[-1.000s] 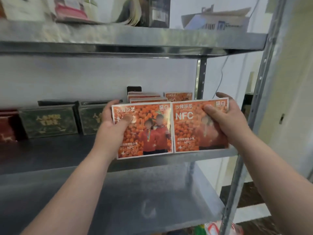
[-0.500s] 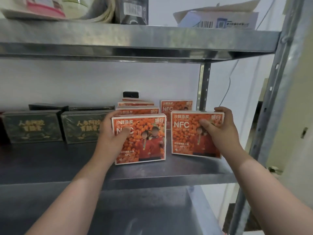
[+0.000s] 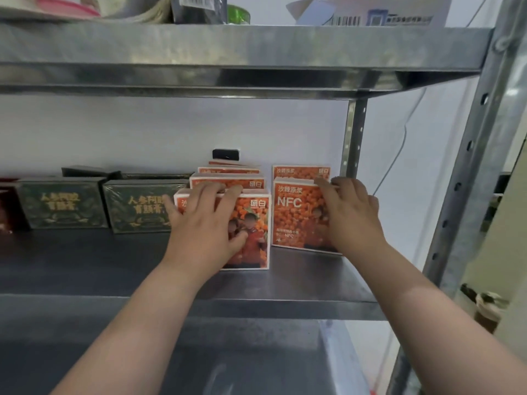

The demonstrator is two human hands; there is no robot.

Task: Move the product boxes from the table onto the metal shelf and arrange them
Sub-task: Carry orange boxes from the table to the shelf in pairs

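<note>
Two orange product boxes stand upright side by side on the middle metal shelf (image 3: 114,269). My left hand (image 3: 205,223) lies across the front of the left orange box (image 3: 258,223), fingertips over its top edge and thumb on its face. My right hand (image 3: 350,215) grips the right orange box (image 3: 293,218) at its top right corner. More orange boxes stand in rows behind them: several behind the left one (image 3: 228,182) and one behind the right one (image 3: 299,172).
Two dark green boxes (image 3: 61,205) (image 3: 137,206) stand left of the orange ones, and a dark red box (image 3: 5,206) shows at the left edge. The upper shelf (image 3: 228,49) carries mixed items. Steel posts (image 3: 470,166) (image 3: 353,138) bound the right side. A lower shelf (image 3: 228,360) lies below.
Both boxes went from being held at the shelf's front edge to standing on the shelf, pushed back toward the rows behind. My left hand has slid onto the left box's front.
</note>
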